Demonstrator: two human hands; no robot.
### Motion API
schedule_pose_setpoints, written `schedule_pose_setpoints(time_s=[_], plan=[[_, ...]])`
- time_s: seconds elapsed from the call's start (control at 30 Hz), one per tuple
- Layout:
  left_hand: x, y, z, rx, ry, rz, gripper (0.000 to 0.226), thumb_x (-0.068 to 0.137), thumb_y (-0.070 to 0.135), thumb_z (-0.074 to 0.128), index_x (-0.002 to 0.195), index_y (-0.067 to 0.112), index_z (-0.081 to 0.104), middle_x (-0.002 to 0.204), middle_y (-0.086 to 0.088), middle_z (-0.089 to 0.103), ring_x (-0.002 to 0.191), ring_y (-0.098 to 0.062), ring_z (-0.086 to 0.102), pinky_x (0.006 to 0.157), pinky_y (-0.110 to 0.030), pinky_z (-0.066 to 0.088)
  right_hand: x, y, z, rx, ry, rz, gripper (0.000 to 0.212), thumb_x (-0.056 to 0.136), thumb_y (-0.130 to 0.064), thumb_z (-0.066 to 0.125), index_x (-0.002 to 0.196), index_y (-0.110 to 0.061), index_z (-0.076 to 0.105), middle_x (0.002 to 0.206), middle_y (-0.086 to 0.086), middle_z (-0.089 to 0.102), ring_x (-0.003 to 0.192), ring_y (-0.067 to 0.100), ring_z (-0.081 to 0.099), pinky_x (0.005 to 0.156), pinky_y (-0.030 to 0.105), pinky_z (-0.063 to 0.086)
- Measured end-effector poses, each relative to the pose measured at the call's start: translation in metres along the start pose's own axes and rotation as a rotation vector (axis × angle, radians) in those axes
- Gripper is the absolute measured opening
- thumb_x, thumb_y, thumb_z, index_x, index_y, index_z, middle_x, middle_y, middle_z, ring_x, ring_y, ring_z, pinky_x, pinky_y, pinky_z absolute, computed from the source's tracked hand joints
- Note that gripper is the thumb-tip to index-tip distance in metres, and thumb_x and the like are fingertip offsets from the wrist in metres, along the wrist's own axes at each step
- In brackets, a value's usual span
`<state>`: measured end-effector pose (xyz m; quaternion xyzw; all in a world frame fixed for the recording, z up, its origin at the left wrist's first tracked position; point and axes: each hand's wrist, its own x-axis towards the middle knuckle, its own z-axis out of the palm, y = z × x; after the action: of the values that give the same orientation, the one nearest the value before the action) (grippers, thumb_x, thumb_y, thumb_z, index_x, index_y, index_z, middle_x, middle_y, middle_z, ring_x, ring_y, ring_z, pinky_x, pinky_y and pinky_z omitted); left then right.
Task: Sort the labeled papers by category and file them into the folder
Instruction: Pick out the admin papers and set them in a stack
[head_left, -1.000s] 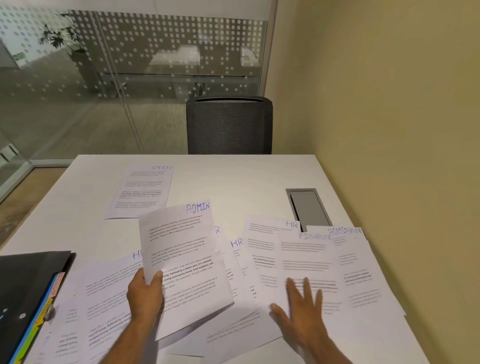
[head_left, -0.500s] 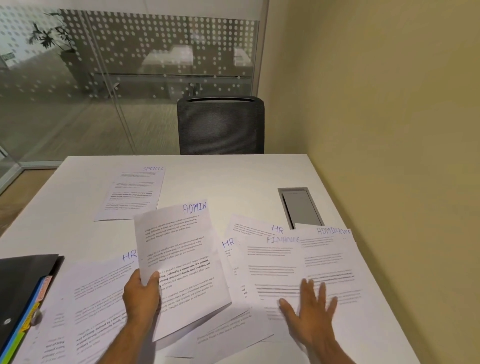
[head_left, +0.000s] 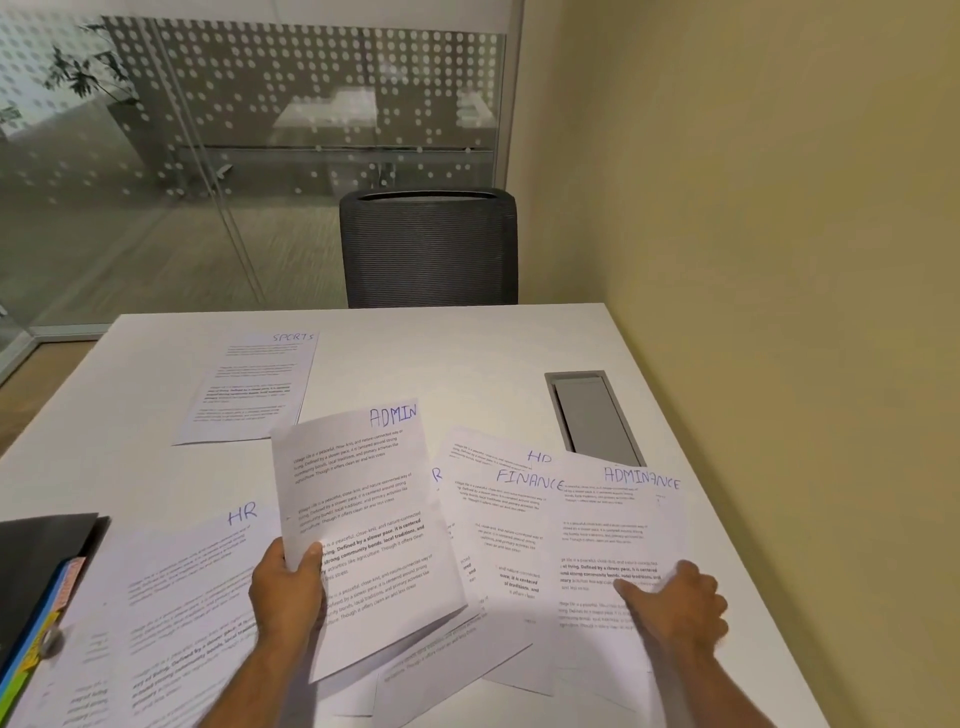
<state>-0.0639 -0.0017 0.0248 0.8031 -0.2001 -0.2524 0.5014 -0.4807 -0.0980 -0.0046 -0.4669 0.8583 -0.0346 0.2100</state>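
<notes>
Both hands hold labeled sheets over a white table (head_left: 467, 358).
Left of the ADMIN sheet (head_left: 358, 525), the folder (head_left: 36, 577) lies at the table's near edge, beside an HR sheet (head_left: 192, 587); the left hand (head_left: 285, 592) pinches the ADMIN sheet's lower left edge, lifting it; to its right, the right hand (head_left: 675, 608) grips a second ADMIN-marked sheet (head_left: 613, 525), thumb on top, overlapping a FINANCE sheet (head_left: 504, 525); beyond it lies a SPORTS sheet (head_left: 249, 384), then a chair (head_left: 428, 244).

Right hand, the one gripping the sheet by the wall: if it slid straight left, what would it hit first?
Probably the white FINANCE-labelled sheet beside the right hand, though depth is unclear.
</notes>
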Motion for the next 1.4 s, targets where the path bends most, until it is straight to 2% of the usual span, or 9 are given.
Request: schedule_pose_setpoints(time_s=[0.3,0.4,0.53,0.6,0.9,0.97,1.03,1.3,1.4], plan=[[-0.007,0.003,0.012,0.029,0.001,0.002,0.022,0.094,0.013,0.063,0.116,0.007,0.061,0.099,-0.020,0.068,0.087,-0.039,0.065,0.079,-0.050,0.058,0.026,-0.003,-0.005,0.175,-0.090,0.118,0.097,0.051,-0.045,0.093,0.132,-0.014,0.050,0.129,0.012,0.054,0.118,0.036,0.055,0.097,0.048,0.042],[-0.009,0.004,0.015,0.044,-0.006,0.008,0.021,0.094,0.013,0.063,0.114,0.006,0.061,0.097,-0.020,0.068,0.084,-0.038,0.064,0.076,-0.046,0.057,0.033,0.000,-0.004,0.210,-0.092,0.132,0.078,0.052,-0.039,0.091,0.119,-0.017,0.057,0.110,0.006,0.064,0.100,0.031,0.063,0.092,0.044,0.045],[-0.013,0.005,0.018,0.043,-0.022,0.009,0.021,0.095,0.012,0.062,0.115,0.005,0.060,0.097,-0.017,0.066,0.084,-0.035,0.063,0.071,-0.038,0.053,0.029,-0.001,-0.014,0.268,-0.042,0.107,0.017,0.075,-0.021,0.077,0.075,-0.017,0.061,0.073,0.004,0.067,0.074,0.028,0.061,0.077,0.036,0.042],[-0.013,0.005,0.018,0.043,-0.030,0.000,0.018,0.095,0.013,0.061,0.112,0.005,0.060,0.092,-0.018,0.067,0.080,-0.035,0.063,0.066,-0.037,0.052,0.032,0.004,-0.016,0.340,0.036,0.019,0.029,0.083,-0.014,0.070,0.060,-0.014,0.052,0.061,0.005,0.061,0.060,0.026,0.055,0.060,0.029,0.042],[-0.006,0.005,0.019,0.054,-0.083,-0.058,0.025,0.096,0.013,0.060,0.120,0.005,0.059,0.101,-0.015,0.067,0.090,-0.034,0.062,0.077,-0.040,0.050,0.040,-0.016,-0.068,0.824,0.387,-0.174,0.015,0.091,-0.014,0.067,0.092,0.000,0.072,0.077,0.012,0.067,0.075,0.029,0.062,0.065,0.026,0.046],[-0.005,0.005,0.019,0.045,-0.093,-0.075,0.026,0.096,0.013,0.060,0.121,0.005,0.059,0.101,-0.015,0.067,0.090,-0.034,0.063,0.077,-0.041,0.051,0.041,-0.031,-0.082,1.044,0.355,-0.162,0.007,0.090,-0.006,0.069,0.095,-0.002,0.072,0.080,0.005,0.067,0.070,0.008,0.063,0.060,0.005,0.045],[-0.005,0.005,0.019,0.036,-0.112,-0.086,0.026,0.096,0.013,0.059,0.121,0.006,0.059,0.100,-0.014,0.067,0.088,-0.033,0.063,0.076,-0.039,0.051,0.043,-0.047,-0.088,1.211,0.306,-0.158,0.009,0.088,-0.004,0.071,0.085,-0.012,0.071,0.071,-0.010,0.066,0.061,-0.008,0.057,0.062,0.005,0.046],[-0.012,0.019,0.027,-0.159,-0.266,-0.172,0.031,0.097,0.009,0.059,0.128,0.007,0.057,0.111,-0.009,0.068,0.092,-0.024,0.064,0.087,-0.036,0.050,-0.006,-0.108,-0.042,1.238,-0.214,-0.205,0.008,0.088,-0.002,0.071,0.094,0.001,0.072,0.088,0.016,0.075,0.078,0.028,0.070,0.081,0.040,0.058],[-0.015,0.026,0.033,-0.320,-0.313,-0.213,0.036,0.099,0.029,0.059,0.131,0.014,0.059,0.117,-0.002,0.070,0.101,-0.021,0.067,0.097,-0.038,0.050,-0.034,-0.122,-0.009,1.100,-0.362,-0.220,0.006,0.086,-0.008,0.074,0.088,-0.002,0.073,0.085,0.015,0.077,0.084,0.036,0.074,0.083,0.049,0.060]])
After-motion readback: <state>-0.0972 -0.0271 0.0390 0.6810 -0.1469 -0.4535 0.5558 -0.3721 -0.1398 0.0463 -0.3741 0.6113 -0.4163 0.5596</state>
